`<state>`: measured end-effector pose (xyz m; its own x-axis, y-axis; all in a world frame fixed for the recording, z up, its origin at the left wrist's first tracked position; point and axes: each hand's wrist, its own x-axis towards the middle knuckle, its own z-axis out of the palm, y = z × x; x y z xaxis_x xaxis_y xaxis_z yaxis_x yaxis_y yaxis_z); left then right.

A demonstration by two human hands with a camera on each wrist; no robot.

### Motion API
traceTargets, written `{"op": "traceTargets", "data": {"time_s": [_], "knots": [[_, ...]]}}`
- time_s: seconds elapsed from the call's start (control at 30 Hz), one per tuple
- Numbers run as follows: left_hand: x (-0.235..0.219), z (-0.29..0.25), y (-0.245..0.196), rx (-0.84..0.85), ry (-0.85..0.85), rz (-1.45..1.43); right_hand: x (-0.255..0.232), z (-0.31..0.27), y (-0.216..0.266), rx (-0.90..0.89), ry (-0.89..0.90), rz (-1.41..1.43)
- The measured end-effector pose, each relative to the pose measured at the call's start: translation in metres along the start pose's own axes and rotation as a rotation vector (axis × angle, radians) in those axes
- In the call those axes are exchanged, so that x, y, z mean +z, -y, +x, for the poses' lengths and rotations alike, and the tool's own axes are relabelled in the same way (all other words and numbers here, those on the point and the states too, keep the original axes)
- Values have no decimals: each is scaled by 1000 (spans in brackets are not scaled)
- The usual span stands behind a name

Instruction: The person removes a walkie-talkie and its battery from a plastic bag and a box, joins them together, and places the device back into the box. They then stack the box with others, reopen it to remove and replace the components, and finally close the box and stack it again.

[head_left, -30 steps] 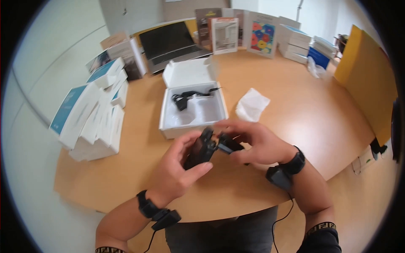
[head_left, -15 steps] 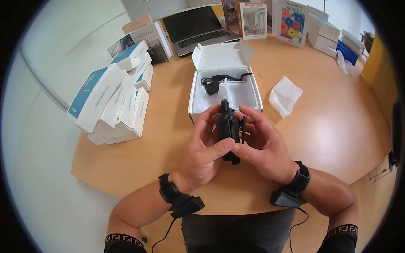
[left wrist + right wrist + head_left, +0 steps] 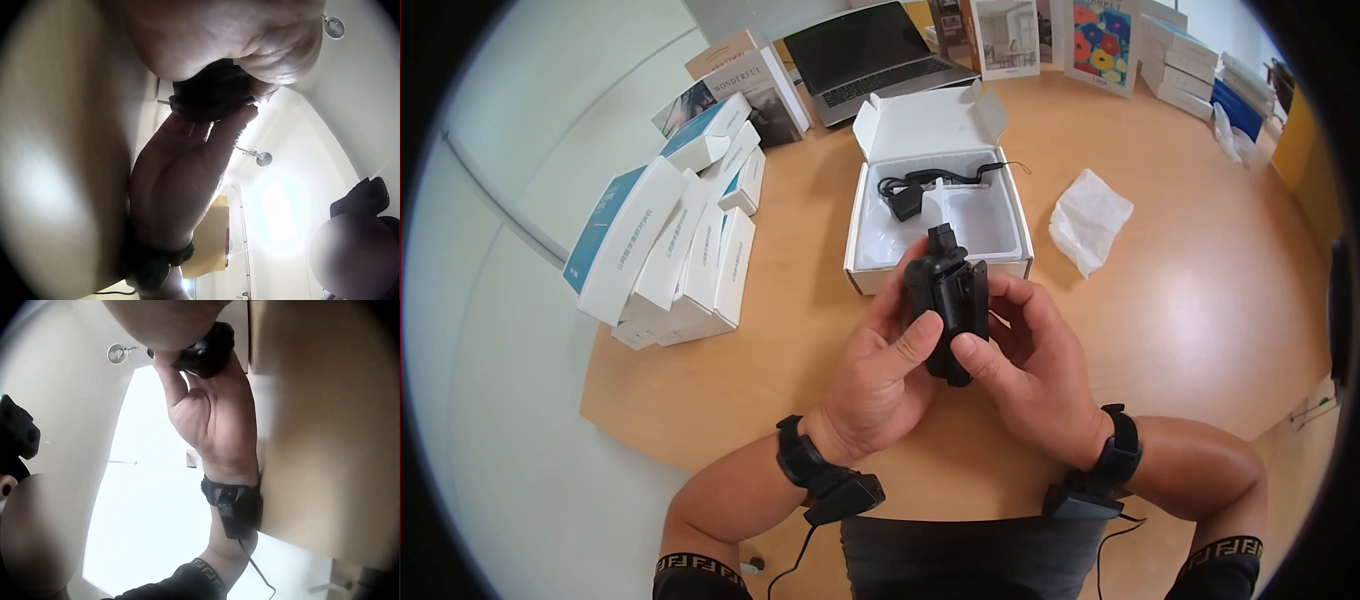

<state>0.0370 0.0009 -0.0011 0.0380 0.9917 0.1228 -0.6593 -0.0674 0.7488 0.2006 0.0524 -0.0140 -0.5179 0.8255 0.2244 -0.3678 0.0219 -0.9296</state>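
Note:
A black walkie-talkie [image 3: 940,290] with a stubby top stands tilted between both hands in the head view. My left hand [image 3: 865,390] grips its left side, thumb along the near face. On the other side my right hand [image 3: 1050,380] holds it, with the thumb pressing low on the body and the fingers curled behind. A flat black clip-like piece [image 3: 980,298] stands along the right edge of the walkie-talkie. Both wrist views show the dark body [image 3: 212,90] between the palms, partly covered by them.
Just beyond the hands sits an open white box [image 3: 854,245] holding a black adapter [image 3: 907,203] and a cable. White crumpled wrapping [image 3: 1090,222] lies to its right. White boxes [image 3: 720,270] are stacked at left; a laptop [image 3: 870,60] and upright books stand behind.
One second ago the right hand held a black piece apart from the walkie-talkie; the two are now together between the hands. The walkie-talkie has turned, and the head view has shifted.

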Motion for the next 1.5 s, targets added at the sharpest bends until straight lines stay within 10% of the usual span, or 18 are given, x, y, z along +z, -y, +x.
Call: {"op": "traceTargets", "data": {"time_s": [1.5], "knots": [[-6,4,-8,-5,-102,87,-35,9,16,520,82,609]]}}
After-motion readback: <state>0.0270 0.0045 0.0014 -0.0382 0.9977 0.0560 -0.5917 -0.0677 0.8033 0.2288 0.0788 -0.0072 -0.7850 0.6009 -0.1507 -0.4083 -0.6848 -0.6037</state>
